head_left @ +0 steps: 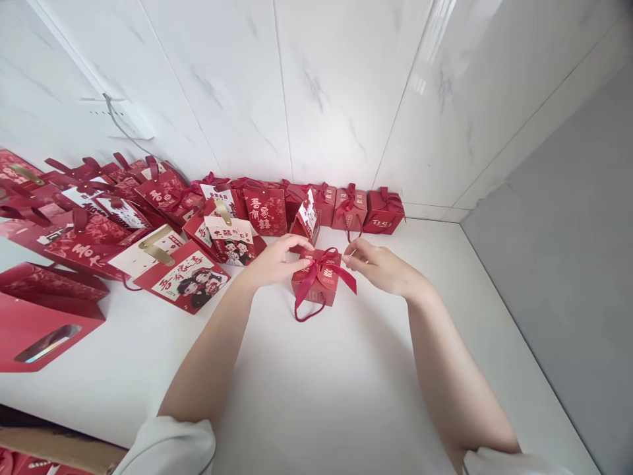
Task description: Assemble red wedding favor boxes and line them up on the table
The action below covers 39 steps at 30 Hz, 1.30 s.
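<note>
- cord (307, 320) loops out front of box (329, 294) on table (341, 389)
- bow (321, 262) tied but lopsided, I'd say
- left hand (277, 262) touches bow, right hand (383, 267) just beside; can't tell if either pinches
- back boxes (383, 223) already ribboned

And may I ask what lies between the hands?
In the head view, a red box with a bow sits between the left hand and right hand.

Mid-frame, the bare left hand (277, 262) touches the crimson ribbon bow (324, 261) on a red cubic box (325, 290); the bare right hand (380, 265) is close beside.
</note>
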### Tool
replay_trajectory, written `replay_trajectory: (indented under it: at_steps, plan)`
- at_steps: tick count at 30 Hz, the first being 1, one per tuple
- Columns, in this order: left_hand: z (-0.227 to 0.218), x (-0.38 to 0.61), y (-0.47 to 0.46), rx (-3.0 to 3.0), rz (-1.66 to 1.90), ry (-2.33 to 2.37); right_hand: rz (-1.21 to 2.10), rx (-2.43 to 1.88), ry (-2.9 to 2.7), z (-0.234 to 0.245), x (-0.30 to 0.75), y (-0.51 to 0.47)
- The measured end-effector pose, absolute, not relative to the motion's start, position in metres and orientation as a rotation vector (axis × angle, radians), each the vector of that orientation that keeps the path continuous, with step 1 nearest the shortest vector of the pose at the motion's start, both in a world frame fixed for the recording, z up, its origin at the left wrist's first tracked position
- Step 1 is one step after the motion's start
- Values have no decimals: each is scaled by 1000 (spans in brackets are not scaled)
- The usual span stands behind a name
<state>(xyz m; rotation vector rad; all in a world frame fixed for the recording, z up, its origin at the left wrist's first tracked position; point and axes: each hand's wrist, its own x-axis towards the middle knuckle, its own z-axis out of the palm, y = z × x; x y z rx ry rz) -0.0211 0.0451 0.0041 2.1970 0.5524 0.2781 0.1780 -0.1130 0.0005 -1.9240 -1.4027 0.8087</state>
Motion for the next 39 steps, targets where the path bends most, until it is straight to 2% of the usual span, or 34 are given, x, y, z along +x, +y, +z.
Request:
replay_trajectory:
  at_steps: [4,8,11,14,19,23,25,28,31,39]
  plan:
    - [11,-32,51,2268,148,607,655,-1804,-1277,-15,179,-97]
    - [6,-32,55,2205,84,559,981,-1536,-1280,-27,174,-85]
    - [4,-30,56,2140,143,578,1080,-1460,-1300,-31,173,-84]
    - [7,-28,53,2067,159,593,1005,-1503,-1314,-31,175,-85]
    - [0,-16,42,1941,236,600,632,-1681,-1279,-12,168,-97]
    - [-15,-6,40,1978,230,545,832,-1610,-1584,5,144,-112]
    - [-19,-5,42,1943,207,510,656,-1660,-1869,6,128,-114]
    - [-22,-7,46,1933,207,473,184,-1754,-2256,-3,107,-108]
    - [-28,-7,49,1918,233,484,-88,-1778,-2378,-15,92,-99]
    - [-35,-1,48,1824,227,520,-211,-1716,-2345,-31,82,-93]
